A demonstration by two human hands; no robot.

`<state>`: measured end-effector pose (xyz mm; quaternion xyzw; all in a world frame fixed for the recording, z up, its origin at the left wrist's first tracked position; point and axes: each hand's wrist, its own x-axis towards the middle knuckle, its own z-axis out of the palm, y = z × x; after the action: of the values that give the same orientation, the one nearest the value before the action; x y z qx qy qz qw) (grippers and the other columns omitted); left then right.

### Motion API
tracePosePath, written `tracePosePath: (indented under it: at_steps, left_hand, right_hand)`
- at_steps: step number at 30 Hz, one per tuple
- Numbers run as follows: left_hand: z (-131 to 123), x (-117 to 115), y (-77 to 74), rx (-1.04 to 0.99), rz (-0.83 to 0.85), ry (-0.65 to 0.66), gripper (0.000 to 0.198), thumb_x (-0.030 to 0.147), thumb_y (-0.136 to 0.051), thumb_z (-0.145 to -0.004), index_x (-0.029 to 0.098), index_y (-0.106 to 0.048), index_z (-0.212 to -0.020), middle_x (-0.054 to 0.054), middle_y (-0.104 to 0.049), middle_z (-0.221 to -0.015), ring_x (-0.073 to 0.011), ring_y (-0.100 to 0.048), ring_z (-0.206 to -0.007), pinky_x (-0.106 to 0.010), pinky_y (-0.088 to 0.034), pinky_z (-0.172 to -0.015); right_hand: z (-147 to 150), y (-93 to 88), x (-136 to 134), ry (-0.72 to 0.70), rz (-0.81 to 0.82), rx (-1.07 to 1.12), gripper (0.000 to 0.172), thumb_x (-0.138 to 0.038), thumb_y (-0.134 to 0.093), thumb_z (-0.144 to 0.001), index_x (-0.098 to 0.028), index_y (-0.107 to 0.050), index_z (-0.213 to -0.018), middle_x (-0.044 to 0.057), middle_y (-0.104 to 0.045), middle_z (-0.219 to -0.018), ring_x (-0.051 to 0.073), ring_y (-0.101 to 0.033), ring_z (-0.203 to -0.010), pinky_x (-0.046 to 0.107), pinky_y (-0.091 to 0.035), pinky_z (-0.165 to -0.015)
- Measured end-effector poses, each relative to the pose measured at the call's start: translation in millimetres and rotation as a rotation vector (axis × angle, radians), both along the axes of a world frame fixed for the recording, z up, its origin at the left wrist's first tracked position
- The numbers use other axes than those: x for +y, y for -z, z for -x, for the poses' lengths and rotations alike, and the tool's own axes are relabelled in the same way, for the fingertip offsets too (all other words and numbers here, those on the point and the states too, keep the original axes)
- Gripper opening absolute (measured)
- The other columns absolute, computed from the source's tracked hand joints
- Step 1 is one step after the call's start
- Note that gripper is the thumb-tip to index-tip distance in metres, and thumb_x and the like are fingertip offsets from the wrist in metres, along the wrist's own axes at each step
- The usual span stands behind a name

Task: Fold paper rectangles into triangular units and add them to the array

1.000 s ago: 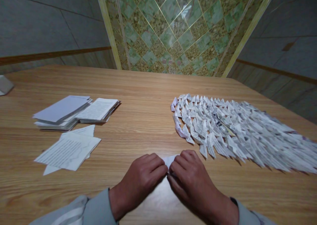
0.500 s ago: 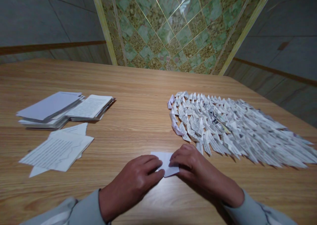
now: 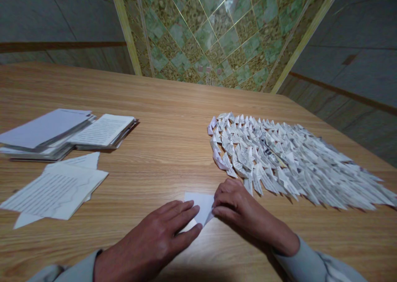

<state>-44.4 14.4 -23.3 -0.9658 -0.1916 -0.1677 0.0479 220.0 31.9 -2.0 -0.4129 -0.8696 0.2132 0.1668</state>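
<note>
White paper [image 3: 204,205] lies between left hand [image 3: 159,232], half-spread over left edge, and right hand [image 3: 237,201], curled, pinching right edge. Ahead, tabletop [image 3: 164,149] runs between paper stacks [image 3: 101,129] leftward, folded papers [image 3: 288,166] rightward.

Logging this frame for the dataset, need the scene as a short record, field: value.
left hand: fingertips on the paper's left part, thumb near its lower corner
right hand: fingers and thumb together at the paper's right edge
paper: small, white, between the hands; lower right edge looks turned, exact fold unclear
left side: two paper stacks side by side, loose printed sheets overlapping nearer the person
right side: many folded paper pieces in packed rows, mostly printed
surface: wood-grain table
background: green and brown tiled panel
</note>
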Motion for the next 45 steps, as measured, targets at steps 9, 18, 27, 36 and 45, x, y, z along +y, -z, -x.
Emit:
tracePosePath:
  at_steps: [9, 18, 27, 36, 45]
  left_hand:
    - [1.1, 3.0, 9.6, -0.135, 0.055, -0.007, 0.028, 0.016, -0.051, -0.100, 0.025, -0.067, -0.121, -0.011, -0.075, -0.125, -0.0260, -0.072, -0.112, -0.039, -0.060, -0.090]
    - [-10.3, 0.5, 26.6, -0.288, 0.133, -0.131, 0.027, 0.018, -0.043, -0.103, 0.024, -0.068, -0.108, -0.003, -0.077, -0.115, -0.0198, -0.073, -0.103, -0.032, -0.058, -0.091]
    - [-17.1, -1.1, 41.6, -0.366, 0.150, -0.251, 0.023, 0.037, -0.050, -0.104, 0.027, -0.066, -0.118, -0.004, -0.076, -0.108, -0.0185, -0.072, -0.094, -0.027, -0.059, -0.084]
    - [-10.3, -4.8, 40.8, -0.153, 0.012, -0.075, 0.036, 0.009, -0.040, -0.102, 0.024, -0.066, -0.122, 0.000, -0.065, -0.139, -0.0254, -0.054, -0.131, -0.045, -0.038, -0.114]
    - [-3.6, -0.4, 47.4, -0.154, 0.017, -0.042, 0.031, 0.019, -0.047, -0.103, 0.027, -0.065, -0.128, 0.002, -0.066, -0.140, -0.0265, -0.048, -0.138, -0.052, -0.012, -0.124]
  right_hand:
    - [22.0, 9.8, -4.2, 0.149, -0.101, -0.071, 0.013, -0.013, -0.073, -0.087, -0.018, -0.062, -0.082, 0.001, -0.061, -0.083, 0.020, -0.053, -0.083, 0.034, -0.036, -0.078]
    - [24.2, 11.7, -5.6, 0.155, -0.132, -0.140, 0.014, -0.013, -0.073, -0.086, -0.017, -0.060, -0.082, 0.003, -0.061, -0.083, 0.021, -0.051, -0.082, 0.036, -0.035, -0.078]
    - [25.9, 20.4, -7.8, 0.170, -0.226, -0.201, 0.015, -0.016, -0.073, -0.085, -0.019, -0.059, -0.083, 0.002, -0.060, -0.084, 0.022, -0.051, -0.082, 0.037, -0.036, -0.080]
    - [21.5, 23.5, -3.8, 0.202, -0.341, -0.298, 0.010, -0.010, -0.062, -0.091, -0.019, -0.059, -0.088, 0.004, -0.061, -0.085, 0.023, -0.051, -0.081, 0.038, -0.034, -0.080]
    - [19.6, 16.5, -4.7, 0.248, -0.287, -0.238, 0.014, -0.004, -0.065, -0.089, -0.017, -0.062, -0.087, 0.004, -0.063, -0.082, 0.022, -0.052, -0.080, 0.035, -0.035, -0.076]
